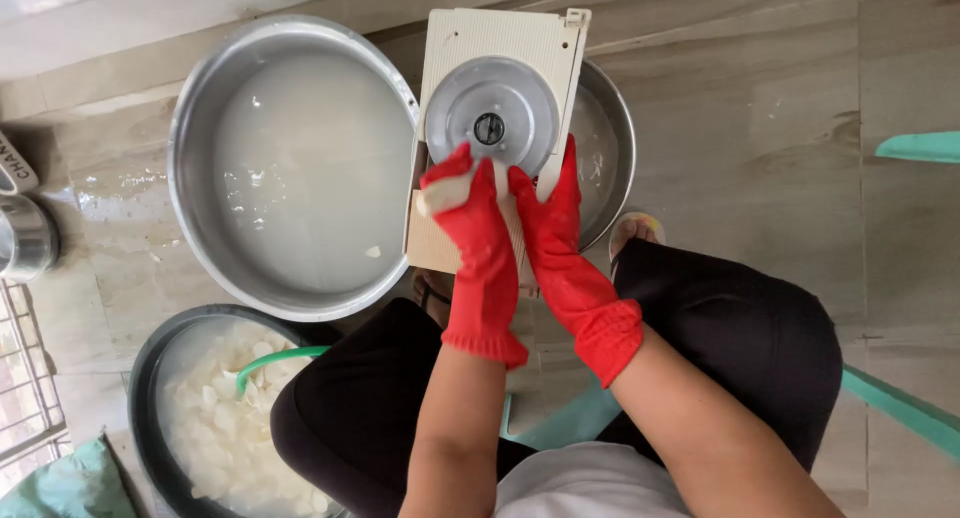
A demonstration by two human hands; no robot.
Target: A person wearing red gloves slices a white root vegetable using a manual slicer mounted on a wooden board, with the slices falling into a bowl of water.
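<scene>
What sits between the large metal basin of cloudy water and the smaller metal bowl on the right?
In the head view, the cream slicer board with its round metal blade disc stands between the large basin and the smaller bowl, overlapping both rims.

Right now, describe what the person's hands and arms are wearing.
Both hands wear red rubber gloves: the left hand and the right hand. Each glove ends in a slightly flared, ribbed cuff a little past the wrist. Above the cuffs the forearms are bare, with no sleeves, watch or jewellery showing.

Big steel basin point(200, 128) of cloudy water at left; dark tub point(145, 378) of white slices below, green ladle point(270, 360) inside; teal stool point(900, 408) underneath.
</scene>
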